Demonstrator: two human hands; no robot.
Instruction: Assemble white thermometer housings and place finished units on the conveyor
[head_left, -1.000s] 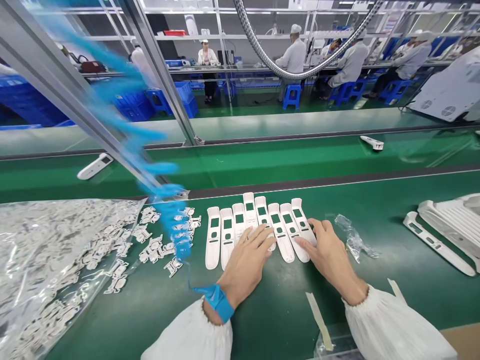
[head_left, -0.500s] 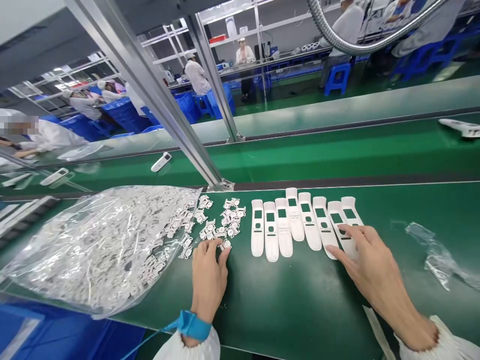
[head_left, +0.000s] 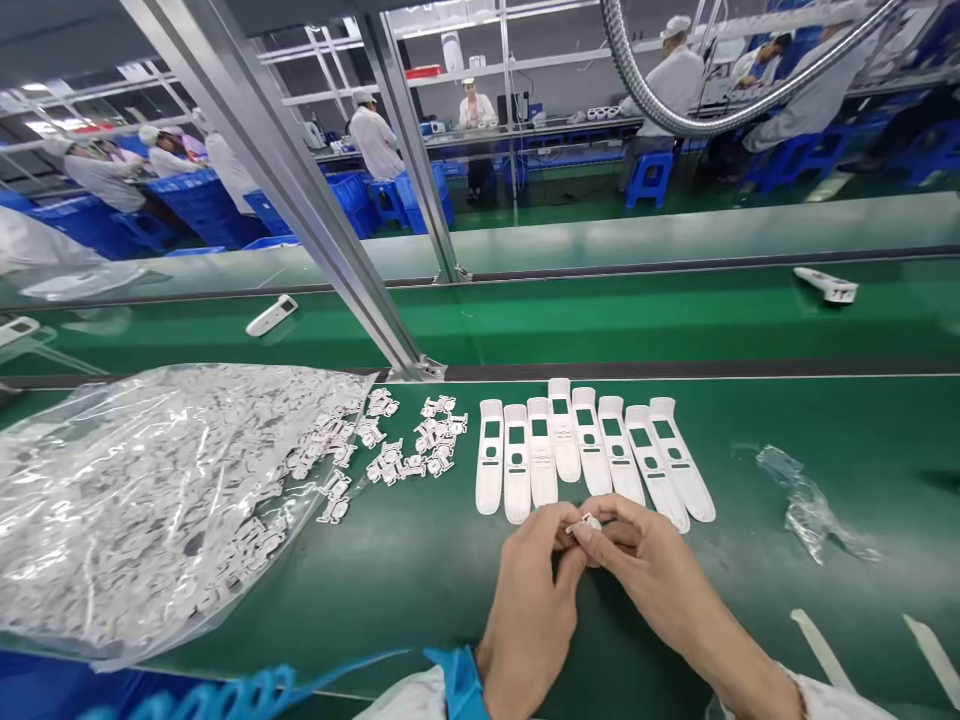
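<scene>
A small white plastic part (head_left: 587,523) sits pinched between the fingertips of both my hands. My left hand (head_left: 536,590), with a blue strap at the wrist, grips it from the left. From the other side my right hand (head_left: 652,570) closes on the same piece, hiding some of it. Just beyond the hands lies a slanting row of several white handset shells (head_left: 562,440), each with a window and holes. Loose small white parts (head_left: 435,437) are scattered left of the row, beside a clear plastic bag (head_left: 180,480) full of them.
A crumpled clear wrapper (head_left: 810,505) lies on the right of the green table. Behind the table edge runs a green conveyor (head_left: 600,325) carrying white handsets (head_left: 272,315). A metal post (head_left: 300,190) rises at the back edge. Several people work in the background.
My left hand has left the loose parts and moved right with one small part. My right hand has let go of the shells and come to meet it. The view has shifted slightly right.
</scene>
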